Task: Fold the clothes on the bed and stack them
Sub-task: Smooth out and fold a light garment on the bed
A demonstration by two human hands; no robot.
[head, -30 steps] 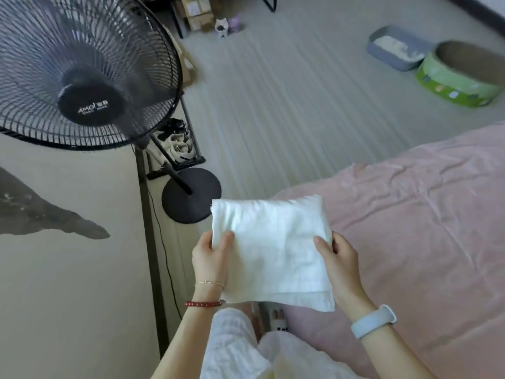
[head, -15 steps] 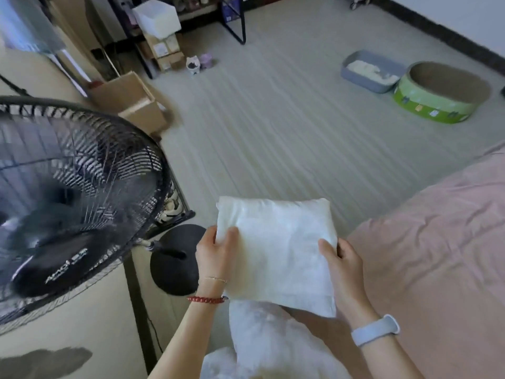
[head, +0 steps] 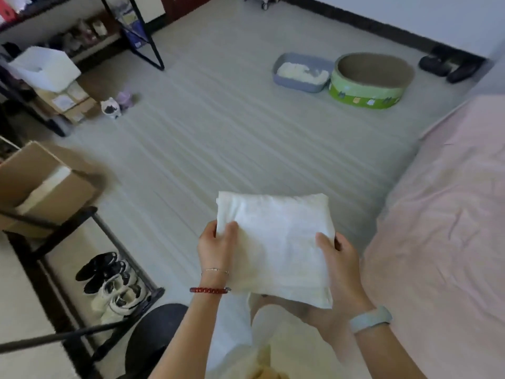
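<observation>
The view has swung off the bed (head: 451, 228); left hand (head: 216, 250) and right hand (head: 338, 258) grip one folded white cloth (head: 276, 242).

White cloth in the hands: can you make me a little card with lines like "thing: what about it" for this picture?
cloth: white cloth, folded into a thick rectangle, held up in the air
left hand: left hand grips the cloth's left edge, thumb on top
right hand: right hand grips the right edge, thumb on top
bed: pink bed to the right, not under the cloth
below cloth: pale floor
far floor: grey tray beside a green round box
left side: shoes on a low rack
</observation>
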